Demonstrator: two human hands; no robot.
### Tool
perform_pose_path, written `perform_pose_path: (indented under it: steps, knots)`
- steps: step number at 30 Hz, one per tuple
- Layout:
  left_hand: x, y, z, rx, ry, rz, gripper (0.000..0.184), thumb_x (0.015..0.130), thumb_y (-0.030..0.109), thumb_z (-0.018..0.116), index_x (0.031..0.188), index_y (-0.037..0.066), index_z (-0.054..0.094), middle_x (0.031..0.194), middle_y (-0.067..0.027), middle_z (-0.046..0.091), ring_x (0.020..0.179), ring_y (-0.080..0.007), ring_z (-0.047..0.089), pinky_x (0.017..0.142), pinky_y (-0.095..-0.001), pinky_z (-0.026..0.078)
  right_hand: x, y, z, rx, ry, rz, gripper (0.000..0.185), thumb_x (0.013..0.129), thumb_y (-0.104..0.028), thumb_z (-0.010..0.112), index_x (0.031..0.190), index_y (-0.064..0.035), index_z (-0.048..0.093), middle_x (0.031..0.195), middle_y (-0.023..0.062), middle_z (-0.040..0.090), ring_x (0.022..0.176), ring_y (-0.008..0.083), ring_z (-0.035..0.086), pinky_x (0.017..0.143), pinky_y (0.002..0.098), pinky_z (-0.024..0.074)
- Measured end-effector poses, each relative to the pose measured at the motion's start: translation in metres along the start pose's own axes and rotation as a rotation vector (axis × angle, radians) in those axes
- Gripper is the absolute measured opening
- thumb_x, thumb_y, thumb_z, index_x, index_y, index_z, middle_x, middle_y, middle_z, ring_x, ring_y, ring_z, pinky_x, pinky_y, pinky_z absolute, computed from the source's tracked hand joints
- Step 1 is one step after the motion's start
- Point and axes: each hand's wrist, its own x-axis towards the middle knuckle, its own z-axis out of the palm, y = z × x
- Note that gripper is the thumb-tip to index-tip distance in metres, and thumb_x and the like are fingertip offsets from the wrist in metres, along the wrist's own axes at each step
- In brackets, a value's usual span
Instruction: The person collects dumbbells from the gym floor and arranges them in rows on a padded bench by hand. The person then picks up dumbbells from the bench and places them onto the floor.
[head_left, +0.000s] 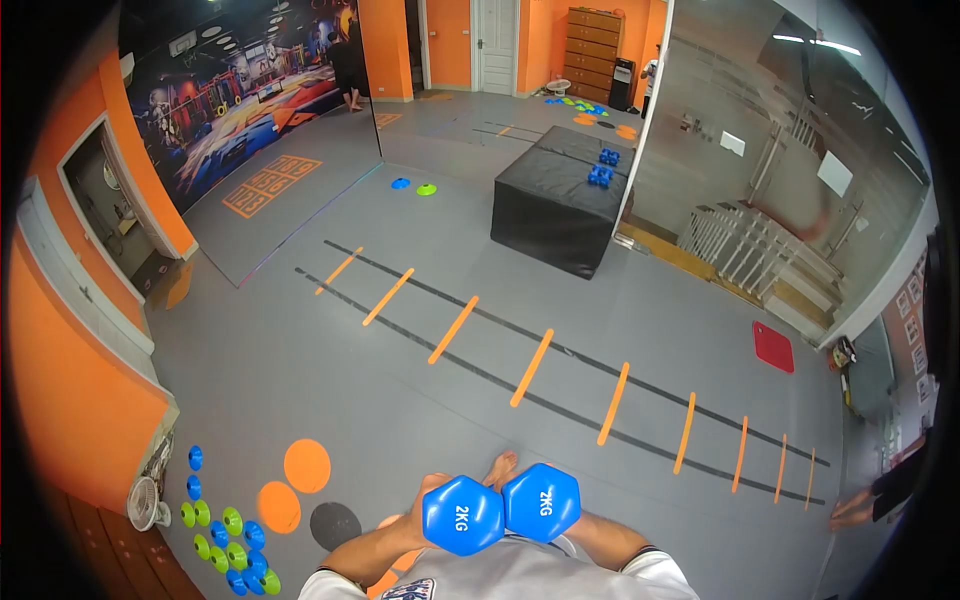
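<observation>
Grey floor (250,350) meets orange wall (70,370) on the left — a black padded block (548,222) stands farther back.

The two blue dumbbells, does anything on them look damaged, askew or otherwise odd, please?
Nothing stands out. The left dumbbell and the right dumbbell both show a blue end without visible cracks, marked 2KG in clear white. The handles are hidden, so I cannot judge those.
</observation>
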Motion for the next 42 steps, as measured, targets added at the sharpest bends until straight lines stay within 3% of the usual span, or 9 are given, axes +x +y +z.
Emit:
perform_pose_path:
  steps: [4, 7, 16, 19, 21, 29, 33, 37, 42]
  knots:
    - [0.081, -0.026, -0.070, 0.067, -0.007, -0.060, 0.040, 0.068, 0.008, 0.085, 0.101, -0.002, 0.065, 0.097, -0.0158, 0.068, 0.088, -0.0242, 0.067, 0.079, -0.0353, 0.056, 0.106, -0.004, -0.060, 0.251, -0.062, -0.020, 0.048, 0.065, -0.021, 0.084, 0.107, -0.0070, 0.066, 0.107, 0.0090, 0.068, 0.100, 0.0220, 0.064, 0.091, 0.0396, 0.0490]
    - [0.142, -0.041, -0.117, -0.054, 0.111, -0.152, 0.042, 0.066, 0.009, 0.086, 0.102, 0.000, 0.065, 0.100, -0.0151, 0.068, 0.089, -0.0218, 0.068, 0.078, -0.0332, 0.056, 0.166, -0.062, -0.099, 0.604, -0.083, 0.010, 0.043, 0.068, -0.016, 0.083, 0.106, -0.0084, 0.064, 0.103, 0.0092, 0.066, 0.095, 0.0203, 0.064, 0.082, 0.0347, 0.0502]
    - [0.301, -0.079, -0.257, 0.771, 0.157, 0.123, 0.029, 0.067, 0.013, 0.080, 0.092, 0.004, 0.068, 0.088, -0.0126, 0.069, 0.073, -0.0249, 0.067, 0.067, -0.0317, 0.053, 0.379, -0.056, -0.205, -0.127, 0.060, -0.437, 0.027, 0.068, -0.017, 0.082, 0.089, -0.0089, 0.068, 0.085, 0.0068, 0.068, 0.078, 0.0244, 0.066, 0.069, 0.0328, 0.0519]
    - [0.352, -0.084, -0.314, 1.211, -0.144, -0.270, 0.024, 0.068, 0.016, 0.080, 0.087, 0.006, 0.070, 0.085, -0.0095, 0.070, 0.076, -0.0230, 0.068, 0.070, -0.0321, 0.052, 0.450, -0.059, -0.238, -0.283, 0.018, -0.460, 0.026, 0.068, -0.020, 0.082, 0.089, -0.0111, 0.069, 0.084, 0.0064, 0.068, 0.078, 0.0251, 0.066, 0.068, 0.0339, 0.0520]
    - [0.375, -0.107, -0.366, 0.479, 0.158, -0.038, 0.025, 0.068, 0.017, 0.080, 0.089, 0.007, 0.070, 0.086, -0.0085, 0.070, 0.080, -0.0228, 0.068, 0.073, -0.0332, 0.052, 0.497, -0.065, -0.251, -0.235, 0.042, -0.395, 0.028, 0.070, -0.023, 0.081, 0.092, -0.0112, 0.069, 0.087, 0.0068, 0.069, 0.080, 0.0250, 0.066, 0.070, 0.0347, 0.0520]
    - [0.492, -0.173, -0.555, 0.448, -0.113, 0.118, 0.053, 0.064, 0.024, 0.084, 0.109, 0.008, 0.061, 0.105, -0.0080, 0.068, 0.093, -0.0183, 0.066, 0.084, -0.0308, 0.048, 0.661, -0.119, -0.303, -0.048, 0.190, -0.306, 0.033, 0.073, -0.029, 0.078, 0.100, -0.0120, 0.068, 0.093, 0.0068, 0.069, 0.086, 0.0244, 0.065, 0.075, 0.0363, 0.0512]
    - [0.528, -0.242, -0.607, -0.010, -0.096, -0.108, 0.043, 0.076, 0.036, 0.074, 0.115, 0.021, 0.064, 0.117, 0.0011, 0.065, 0.105, -0.0160, 0.060, 0.095, -0.0349, 0.043, 0.713, -0.139, -0.338, 0.054, 0.297, -0.252, 0.035, 0.075, -0.032, 0.076, 0.103, -0.0124, 0.068, 0.096, 0.0068, 0.069, 0.089, 0.0241, 0.065, 0.077, 0.0371, 0.0508]
    - [0.640, -0.256, -0.643, 0.425, -0.325, 0.087, 0.065, 0.063, 0.019, 0.087, 0.118, 0.005, 0.055, 0.117, -0.0128, 0.063, 0.101, -0.0168, 0.065, 0.080, -0.0296, 0.051, 0.767, -0.165, -0.391, 0.184, 0.441, -0.186, 0.038, 0.077, -0.035, 0.075, 0.107, -0.0128, 0.068, 0.099, 0.0068, 0.069, 0.092, 0.0238, 0.065, 0.080, 0.0379, 0.0505]
    - [0.769, -0.273, -0.645, 0.421, -0.219, 0.146, 0.041, 0.064, 0.020, 0.085, 0.100, 0.008, 0.068, 0.099, -0.0078, 0.071, 0.083, -0.0185, 0.070, 0.077, -0.0276, 0.051, 0.824, -0.151, -0.516, -0.549, 0.343, -0.524, 0.048, 0.080, -0.031, 0.076, 0.121, -0.0144, 0.056, 0.119, 0.0055, 0.058, 0.110, 0.0217, 0.056, 0.094, 0.0379, 0.0441]
